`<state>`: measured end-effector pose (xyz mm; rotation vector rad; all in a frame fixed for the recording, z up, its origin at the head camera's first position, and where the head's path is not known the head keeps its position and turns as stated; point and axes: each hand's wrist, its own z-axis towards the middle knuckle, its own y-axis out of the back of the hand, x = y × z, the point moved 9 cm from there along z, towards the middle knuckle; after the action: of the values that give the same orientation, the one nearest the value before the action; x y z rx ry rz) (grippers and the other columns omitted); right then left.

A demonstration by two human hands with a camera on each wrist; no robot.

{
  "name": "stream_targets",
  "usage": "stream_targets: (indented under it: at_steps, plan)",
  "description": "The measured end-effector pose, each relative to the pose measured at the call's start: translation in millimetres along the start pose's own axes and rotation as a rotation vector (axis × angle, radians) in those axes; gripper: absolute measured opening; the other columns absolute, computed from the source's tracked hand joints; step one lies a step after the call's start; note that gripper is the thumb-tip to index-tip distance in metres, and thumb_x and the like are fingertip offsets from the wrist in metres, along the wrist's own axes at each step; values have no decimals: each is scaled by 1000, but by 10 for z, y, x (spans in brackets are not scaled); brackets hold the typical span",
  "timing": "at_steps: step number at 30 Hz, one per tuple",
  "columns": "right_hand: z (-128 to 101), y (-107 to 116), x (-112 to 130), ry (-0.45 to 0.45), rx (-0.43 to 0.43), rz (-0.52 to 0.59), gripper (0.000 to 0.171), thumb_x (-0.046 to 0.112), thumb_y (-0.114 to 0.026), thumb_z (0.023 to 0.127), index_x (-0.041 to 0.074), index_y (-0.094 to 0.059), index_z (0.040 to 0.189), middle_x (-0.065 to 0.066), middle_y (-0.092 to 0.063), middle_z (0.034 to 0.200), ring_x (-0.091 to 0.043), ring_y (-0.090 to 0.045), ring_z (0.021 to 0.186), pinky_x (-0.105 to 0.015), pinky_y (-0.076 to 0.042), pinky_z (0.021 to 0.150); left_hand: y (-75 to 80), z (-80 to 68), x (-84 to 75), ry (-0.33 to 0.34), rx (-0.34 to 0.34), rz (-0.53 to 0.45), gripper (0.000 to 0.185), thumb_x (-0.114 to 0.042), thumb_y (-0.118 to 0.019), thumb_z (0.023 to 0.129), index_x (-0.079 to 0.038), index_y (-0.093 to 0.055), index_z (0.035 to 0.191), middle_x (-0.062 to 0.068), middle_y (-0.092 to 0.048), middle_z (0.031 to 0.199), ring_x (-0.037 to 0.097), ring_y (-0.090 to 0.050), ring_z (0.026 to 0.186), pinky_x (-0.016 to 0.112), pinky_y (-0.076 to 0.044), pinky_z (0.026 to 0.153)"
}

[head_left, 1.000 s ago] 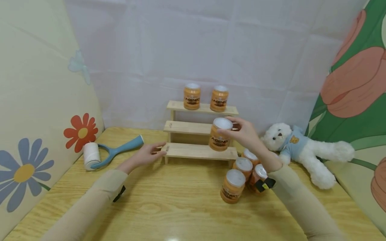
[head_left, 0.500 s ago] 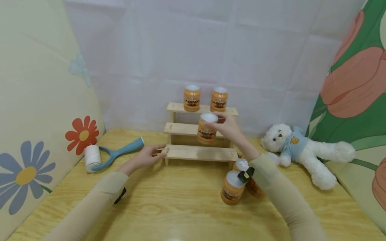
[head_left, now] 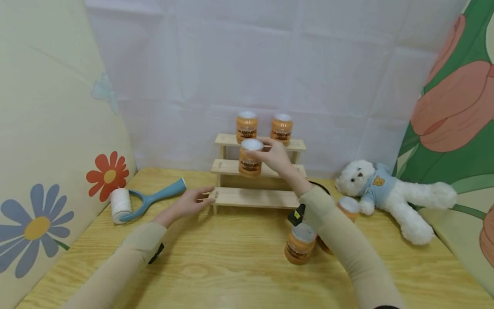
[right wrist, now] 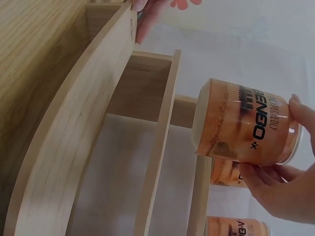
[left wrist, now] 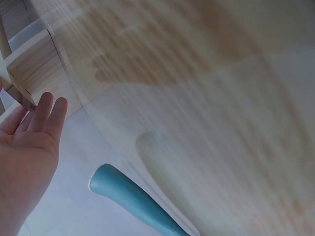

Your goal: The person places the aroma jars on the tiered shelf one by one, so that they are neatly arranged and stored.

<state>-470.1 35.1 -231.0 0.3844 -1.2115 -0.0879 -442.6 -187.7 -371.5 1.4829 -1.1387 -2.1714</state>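
My right hand point(head_left: 275, 156) grips an orange jar point(head_left: 250, 165) with a pale lid, thumb on one side and fingers on the other. In the head view the jar is upright and overlaps the left half of the middle step of a three-step wooden rack point(head_left: 256, 197). The right wrist view shows the held jar point(right wrist: 248, 123) apart from the step edges. Two similar jars, a left one point(head_left: 246, 126) and a right one point(head_left: 281, 128), stand on the top step. My left hand point(head_left: 189, 204) has its fairly straight fingers at the left end of the lowest step; its fingertips point(left wrist: 44, 101) meet the board's corner.
More orange jars, one in front point(head_left: 300, 244) and one behind point(head_left: 349, 206), stand right of the rack, partly hidden by my right sleeve. A white plush bear point(head_left: 386, 189) in a blue shirt lies further right. A blue-handled lint roller point(head_left: 154, 198) lies at left.
My right hand has carried the jar leftward and slightly up, from the rack's right side to its left half. The left hand stays at the rack's end.
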Motion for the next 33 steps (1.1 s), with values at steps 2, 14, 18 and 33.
stream_targets:
  at_steps: [2, 14, 18, 33]
  plan:
    - [32, -37, -12, -8, -5, -3, 59, 28, -76, 80, 9, -54, 132, -11, -59, 121, -24, -59, 107, -33, -56, 82, -4, -3, -1, 1, 6, 8, 60, -31, -51, 98, 5, -34, 142, 25, -37, 145, 43, -47, 124, 49, -45, 100]
    - [207, -293, -85, 18, 20, 37, 51, 20, -74, 82, 3, -56, 127, -15, -60, 119, -26, -61, 102, -30, -58, 76, -13, -4, -3, 8, 20, 18, 60, -32, -51, 98, 4, -34, 143, 24, -37, 145, 42, -47, 124, 47, -45, 100]
    - [261, -376, -144, 3, 17, 15, 61, 23, -74, 82, 3, -49, 135, -15, -56, 124, -26, -59, 108, -31, -57, 82, -8, -3, 2, 4, 16, 17, 60, -32, -51, 98, 5, -35, 142, 24, -37, 145, 43, -47, 123, 47, -45, 100]
    - [291, -424, -180, -42, -41, 19, 63, 31, -76, 80, 6, -46, 130, -10, -54, 125, -23, -53, 115, -35, -49, 95, -14, 6, 1, 44, 8, 22, 61, -34, -51, 97, 1, -34, 144, 22, -36, 146, 42, -47, 124, 48, -44, 100]
